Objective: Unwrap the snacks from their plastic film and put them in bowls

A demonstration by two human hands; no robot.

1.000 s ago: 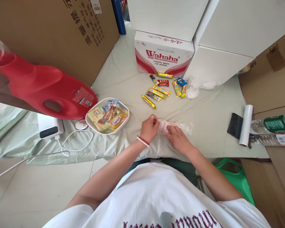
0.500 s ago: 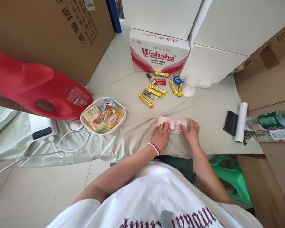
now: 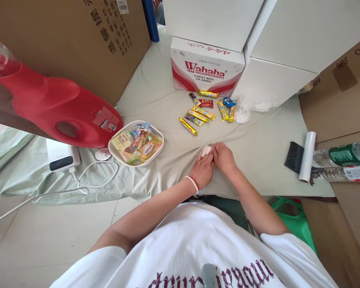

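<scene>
My left hand (image 3: 203, 170), a red and white beaded bracelet at its wrist, is closed over a small pink-and-white packet (image 3: 207, 150) at the front of the cloth-covered table. From the other side my right hand (image 3: 225, 159) presses in, its fingers closed against the same packet and touching my left fingers. Only the packet's top shows; my hands hide the rest. Past it lie several small snack packets in yellow (image 3: 188, 127), red (image 3: 206, 103) and blue (image 3: 229, 102) wrappers.
A white bowl (image 3: 161, 150) of wrapped snacks stands left, beside a red jug (image 3: 78, 108) and a white cabled device (image 3: 63, 154). Behind are a Wahaba water carton (image 3: 207, 66) and crumpled clear plastic (image 3: 243, 114). A white roll (image 3: 307, 156) and plastic bottles (image 3: 345, 155) lie right.
My right hand has moved left to meet my left hand. The clear-wrapped packet, earlier stretched out between them, is now bunched up and mostly covered. The view has shifted slightly.
</scene>
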